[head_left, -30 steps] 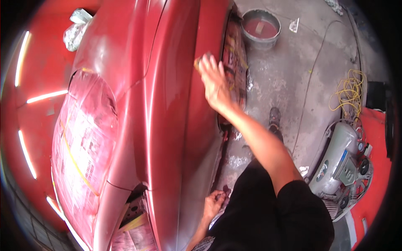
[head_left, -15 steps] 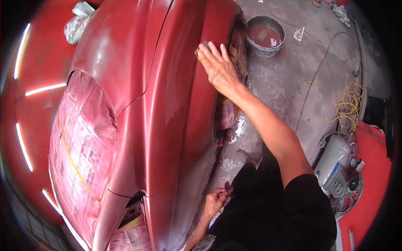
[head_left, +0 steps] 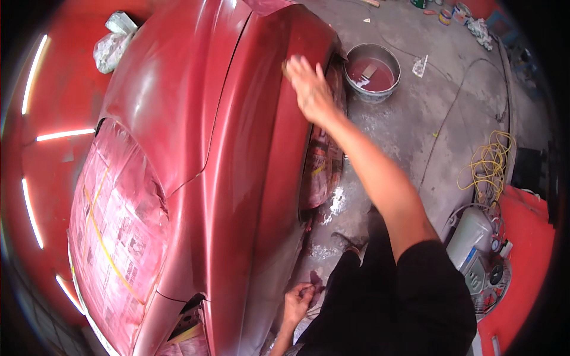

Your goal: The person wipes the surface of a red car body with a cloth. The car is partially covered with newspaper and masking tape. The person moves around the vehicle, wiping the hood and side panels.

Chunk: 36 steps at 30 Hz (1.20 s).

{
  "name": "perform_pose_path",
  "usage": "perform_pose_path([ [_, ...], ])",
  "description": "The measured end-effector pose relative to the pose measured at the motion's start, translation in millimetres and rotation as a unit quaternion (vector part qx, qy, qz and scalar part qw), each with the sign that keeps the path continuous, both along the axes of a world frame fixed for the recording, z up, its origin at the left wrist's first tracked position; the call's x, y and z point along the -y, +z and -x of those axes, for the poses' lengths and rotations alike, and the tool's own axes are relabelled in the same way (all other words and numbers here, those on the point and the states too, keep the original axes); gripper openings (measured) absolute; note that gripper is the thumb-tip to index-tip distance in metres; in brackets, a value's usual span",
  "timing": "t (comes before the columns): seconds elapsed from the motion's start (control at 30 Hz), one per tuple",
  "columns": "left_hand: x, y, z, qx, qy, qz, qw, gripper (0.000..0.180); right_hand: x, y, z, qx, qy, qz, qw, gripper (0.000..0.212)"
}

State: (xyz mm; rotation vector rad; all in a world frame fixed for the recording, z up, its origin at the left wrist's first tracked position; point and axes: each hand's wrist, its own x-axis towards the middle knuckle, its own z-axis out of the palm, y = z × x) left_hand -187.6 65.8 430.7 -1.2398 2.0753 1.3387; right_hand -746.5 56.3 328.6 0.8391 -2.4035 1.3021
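Note:
A red car body (head_left: pixel 237 172) with a dull, partly wet-looking finish fills the left and middle of the view. My right hand (head_left: pixel 310 89) lies on its side panel, near the wheel opening, fingers stretched forward. Under the fingertips shows the edge of a small dark pad (head_left: pixel 286 66), mostly hidden by the hand. Low in the view, beside the car's lower side, my left hand (head_left: pixel 298 301) is closed, its fingers pinching a small dark reddish scrap (head_left: pixel 315 278); whether it is cloth or paper I cannot tell. Paper masking (head_left: pixel 122 225) with yellow tape covers the windshield.
A bucket (head_left: pixel 393 83) of reddish water with a small block inside stands on the wet concrete floor (head_left: pixel 409 136). Farther right lie a coiled yellow cord (head_left: pixel 490 163) and an air compressor (head_left: pixel 472 237). A crumpled plastic bag (head_left: pixel 113 47) sits beyond the hood.
The view has shifted, so the car and bucket appear lower. My right hand has slid a little forward along the panel, its fingers closer together. My left hand keeps its pinch.

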Motion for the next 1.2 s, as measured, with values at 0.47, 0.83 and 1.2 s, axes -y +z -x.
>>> perform_pose_path([
  [0.47, -11.4, 38.1, 92.8, -0.004, -0.005, 0.007, 1.000, 0.024, -14.5, -22.5, 149.4, 0.061, -0.050, -0.027, 0.996, 0.057],
  [0.83, -2.2, 61.2, 103.4, -0.039, 0.016, 0.033, 0.999, 0.020, -23.7, -19.5, 39.3, -0.015, 0.014, 0.009, 1.000, 0.049],
  [1.2, 46.5, 114.6, 100.8, -0.247, -0.264, 0.346, 0.866, 0.025, -47.6, -9.6, -257.0, 0.100, 0.145, 0.101, 0.979, 0.045],
])
